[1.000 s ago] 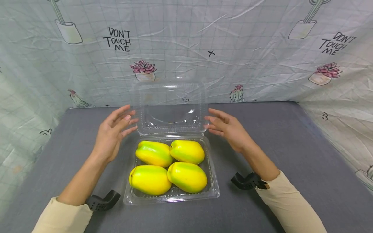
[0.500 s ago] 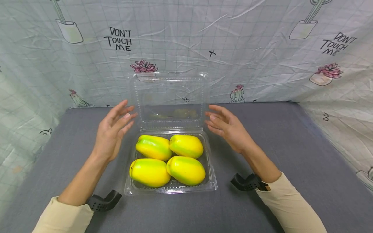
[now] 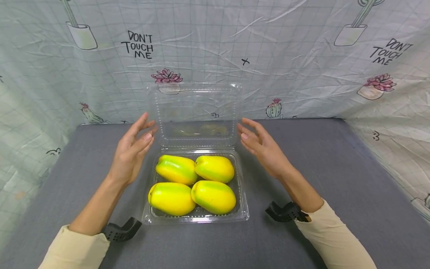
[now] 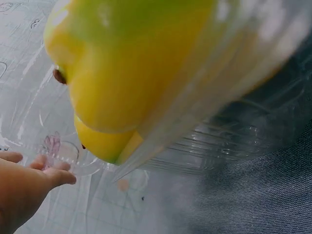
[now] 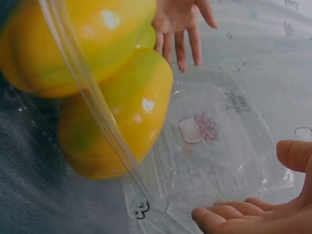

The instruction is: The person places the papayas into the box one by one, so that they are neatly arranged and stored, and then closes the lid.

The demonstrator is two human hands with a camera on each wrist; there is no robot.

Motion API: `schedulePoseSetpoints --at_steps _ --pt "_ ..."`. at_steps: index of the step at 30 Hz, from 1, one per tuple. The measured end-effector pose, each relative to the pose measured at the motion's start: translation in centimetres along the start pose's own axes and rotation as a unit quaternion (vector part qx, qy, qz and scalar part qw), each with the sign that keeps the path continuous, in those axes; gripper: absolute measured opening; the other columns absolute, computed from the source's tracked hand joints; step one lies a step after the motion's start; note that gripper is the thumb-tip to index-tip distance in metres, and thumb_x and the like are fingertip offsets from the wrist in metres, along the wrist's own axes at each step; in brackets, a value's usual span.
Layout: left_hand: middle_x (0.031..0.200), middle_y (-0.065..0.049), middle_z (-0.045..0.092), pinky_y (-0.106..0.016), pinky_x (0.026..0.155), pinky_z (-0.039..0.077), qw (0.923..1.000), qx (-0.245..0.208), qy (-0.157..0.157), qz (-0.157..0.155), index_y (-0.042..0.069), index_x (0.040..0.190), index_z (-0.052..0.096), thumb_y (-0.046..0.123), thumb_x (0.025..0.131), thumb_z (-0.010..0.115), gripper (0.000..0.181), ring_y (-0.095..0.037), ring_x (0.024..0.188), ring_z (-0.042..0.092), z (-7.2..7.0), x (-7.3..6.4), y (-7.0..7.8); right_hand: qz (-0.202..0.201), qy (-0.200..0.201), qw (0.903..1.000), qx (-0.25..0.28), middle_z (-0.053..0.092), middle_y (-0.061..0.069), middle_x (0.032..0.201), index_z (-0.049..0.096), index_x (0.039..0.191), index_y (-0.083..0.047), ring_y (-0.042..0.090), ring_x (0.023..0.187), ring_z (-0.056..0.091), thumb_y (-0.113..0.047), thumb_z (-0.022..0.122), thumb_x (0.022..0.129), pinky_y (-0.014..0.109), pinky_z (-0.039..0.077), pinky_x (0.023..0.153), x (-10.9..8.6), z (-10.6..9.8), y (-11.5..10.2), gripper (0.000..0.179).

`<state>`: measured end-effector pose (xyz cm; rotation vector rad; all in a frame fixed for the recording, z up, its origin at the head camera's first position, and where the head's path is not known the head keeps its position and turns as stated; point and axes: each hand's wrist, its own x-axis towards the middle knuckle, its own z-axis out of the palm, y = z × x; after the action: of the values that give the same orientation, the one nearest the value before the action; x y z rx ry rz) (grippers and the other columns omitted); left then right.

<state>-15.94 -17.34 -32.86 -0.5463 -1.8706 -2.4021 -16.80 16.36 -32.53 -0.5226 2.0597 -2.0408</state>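
Observation:
A clear plastic clamshell box [image 3: 196, 220] sits on the table with its lid [image 3: 198, 108] raised at the back. In its base lie several yellow-green, mango-like fruits [image 3: 213, 197], set in two rows. My left hand [image 3: 129, 153] is held beside the lid's left edge, fingers extended and holding nothing. On the opposite side my right hand [image 3: 265, 149] mirrors it, palm facing inward, also holding nothing. Fingertips of both hands are close to the lid's edges; whether they touch it I cannot tell. In the right wrist view, a gap shows between right hand [image 5: 273, 209] and lid.
The grey cloth-covered table [image 3: 336, 179] spreads to both sides of the box. Behind it hangs a printed curtain [image 3: 215, 45] with cactus drawings, close to the raised lid. Black wrist mounts [image 3: 121, 231] sit by both sleeves.
The box with its fruits has shifted away from me, toward the curtain, mostly in the first half second. Both hands have moved only slightly and remain beside the lid.

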Motion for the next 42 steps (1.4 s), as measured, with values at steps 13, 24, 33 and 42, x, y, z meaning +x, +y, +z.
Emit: schedulePoseSetpoints --at_steps 13,24,33,42 --pt "0.124 -0.022 0.036 -0.049 0.115 0.011 0.9983 -0.025 -0.002 0.053 0.003 0.148 0.027 -0.002 0.092 0.043 0.059 -0.041 0.135 0.026 0.1 0.1 -0.8 -0.065 -0.03 0.9969 -0.031 0.005 -0.001 0.159 0.0 0.153 -0.026 0.014 0.144 0.009 -0.018 0.047 0.101 0.041 0.016 0.115 -0.5 0.5 0.9 0.071" --pt "0.13 -0.024 0.044 -0.038 0.113 0.022 0.9938 0.04 -0.021 0.102 0.0 0.143 0.037 -0.004 0.092 0.043 0.052 -0.036 0.131 0.034 -0.6 -0.7 -0.9 -0.089 -0.056 0.994 -0.03 -0.007 0.002 0.159 -0.004 0.151 -0.023 0.014 0.145 0.0 -0.014 0.045 0.101 0.042 0.009 0.116 -1.1 0.6 1.8 0.07" --pt "0.14 -0.033 0.037 -0.037 0.112 0.026 0.9917 0.086 -0.029 0.091 -0.003 0.145 0.033 -0.005 0.09 0.044 0.056 -0.039 0.133 0.035 -1.2 -2.3 -0.8 -0.113 -0.083 0.9865 -0.084 -0.015 0.003 0.158 -0.01 0.15 -0.019 0.017 0.144 -0.007 -0.016 0.043 0.102 0.053 0.004 0.113 -1.9 0.8 2.5 0.071" --pt "0.148 -0.029 0.03 -0.03 0.112 0.025 0.9795 0.149 -0.086 0.105 -0.004 0.147 0.027 0.0 0.096 0.041 0.053 -0.033 0.138 0.03 -2.2 -4.1 -0.8 -0.117 -0.087 0.9763 -0.16 -0.01 0.007 0.159 -0.008 0.152 -0.019 0.02 0.145 -0.005 -0.029 0.043 0.102 0.059 0.008 0.111 -4.0 0.5 3.2 0.071"
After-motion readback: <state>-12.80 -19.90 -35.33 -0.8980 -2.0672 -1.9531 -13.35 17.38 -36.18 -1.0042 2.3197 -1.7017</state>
